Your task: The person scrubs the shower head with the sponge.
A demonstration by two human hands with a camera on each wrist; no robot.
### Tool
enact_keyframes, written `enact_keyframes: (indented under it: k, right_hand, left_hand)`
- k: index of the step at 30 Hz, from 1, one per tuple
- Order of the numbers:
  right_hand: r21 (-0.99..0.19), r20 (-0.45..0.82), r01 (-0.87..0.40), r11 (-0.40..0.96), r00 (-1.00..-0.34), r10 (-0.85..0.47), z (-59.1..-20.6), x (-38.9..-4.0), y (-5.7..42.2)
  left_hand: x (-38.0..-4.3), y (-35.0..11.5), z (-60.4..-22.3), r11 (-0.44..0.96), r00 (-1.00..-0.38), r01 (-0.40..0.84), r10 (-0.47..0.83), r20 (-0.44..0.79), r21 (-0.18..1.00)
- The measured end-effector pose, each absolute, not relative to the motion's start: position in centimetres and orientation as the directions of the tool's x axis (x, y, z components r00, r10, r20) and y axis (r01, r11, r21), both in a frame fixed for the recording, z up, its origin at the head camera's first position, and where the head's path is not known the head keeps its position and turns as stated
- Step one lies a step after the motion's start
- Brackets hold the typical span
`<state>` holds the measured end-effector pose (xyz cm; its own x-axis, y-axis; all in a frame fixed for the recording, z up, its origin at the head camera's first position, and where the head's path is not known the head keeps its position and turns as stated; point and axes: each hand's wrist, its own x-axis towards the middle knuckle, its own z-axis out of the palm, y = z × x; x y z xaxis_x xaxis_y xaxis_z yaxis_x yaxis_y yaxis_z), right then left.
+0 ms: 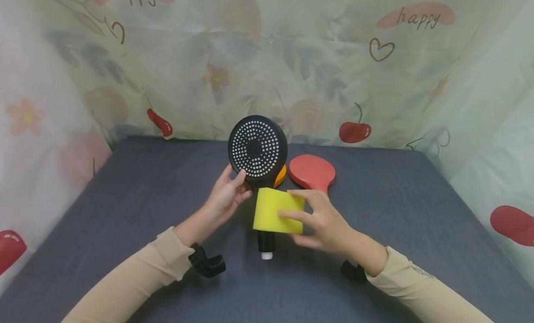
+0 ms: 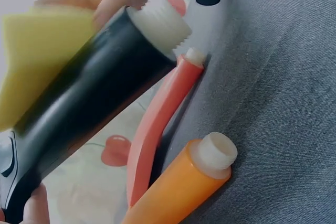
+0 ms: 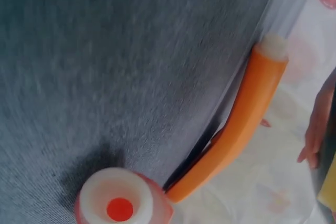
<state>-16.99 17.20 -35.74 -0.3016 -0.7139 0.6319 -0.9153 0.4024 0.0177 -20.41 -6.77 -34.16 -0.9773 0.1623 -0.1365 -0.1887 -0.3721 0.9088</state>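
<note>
A black shower head stands upright above the table, its dotted spray face toward me. My left hand grips it just below the round head, thumb at the rim. Across the front of its handle lies a yellow sponge, pinched by my right hand with fingers spread over it. The left wrist view shows the black handle with a white threaded end, and the sponge against its side. Only a strip of the sponge shows at the edge of the right wrist view.
Behind the hands, a red shower head lies on the dark grey table. An orange shower head is mostly hidden behind the black one; its handle shows in the left wrist view. A patterned curtain closes off the back and sides.
</note>
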Motion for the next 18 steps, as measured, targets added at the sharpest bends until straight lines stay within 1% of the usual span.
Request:
enact_keyframes:
  k: [4,6,13,18]
  right_hand:
    - [-0.004,0.66,-0.903,0.429,-0.324,-0.678,-35.8,-17.4,17.1]
    - [-0.01,0.654,-0.911,0.412,-0.318,-0.686,-35.9,-17.3,17.2]
    - [-0.015,0.598,-0.951,0.31,-0.257,-0.759,-36.5,-16.4,17.5]
    - [-0.023,0.569,-0.954,0.299,-0.259,-0.781,-36.5,-16.1,17.6]
  left_hand:
    - [-20.3,-6.8,-34.2,-0.363,-0.975,-0.177,0.194,-0.111,0.915]
    - [-20.3,-6.8,-34.3,-0.376,-0.974,-0.181,0.194,-0.114,0.909]
    - [-20.6,-7.0,-34.5,-0.417,-0.974,-0.21,0.17,-0.151,0.884]
    - [-20.6,-6.9,-34.7,-0.435,-0.97,-0.23,0.171,-0.171,0.87]
